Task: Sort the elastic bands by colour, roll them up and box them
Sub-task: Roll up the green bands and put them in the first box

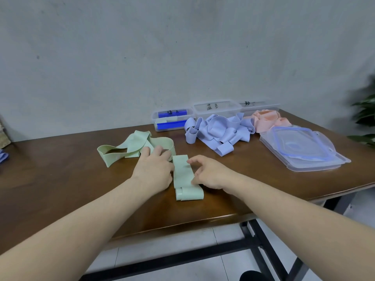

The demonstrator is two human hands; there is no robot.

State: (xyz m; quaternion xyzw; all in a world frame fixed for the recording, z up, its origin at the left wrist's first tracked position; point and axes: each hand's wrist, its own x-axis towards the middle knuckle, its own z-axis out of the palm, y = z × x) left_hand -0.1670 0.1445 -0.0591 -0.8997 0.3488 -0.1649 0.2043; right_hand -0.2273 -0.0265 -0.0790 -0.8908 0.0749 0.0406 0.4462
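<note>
A flattened green elastic band (183,177) lies lengthwise on the brown table (60,179) between my hands, its near end folded over. My left hand (153,169) lies on its left edge, fingers spread flat towards the loose green bands (129,149) behind. My right hand (207,173) touches the band's right edge with loosely curled fingertips. A lilac pile (217,132) and a pink pile (265,119) lie further back. Three clear boxes stand along the wall: left box (172,120), middle box (216,108), right box (261,105).
Stacked clear lids (302,147) with blue seals lie at the right of the table. A green plant (367,118) stands beyond the right edge. The table's front edge runs close under my forearms, with a black frame below.
</note>
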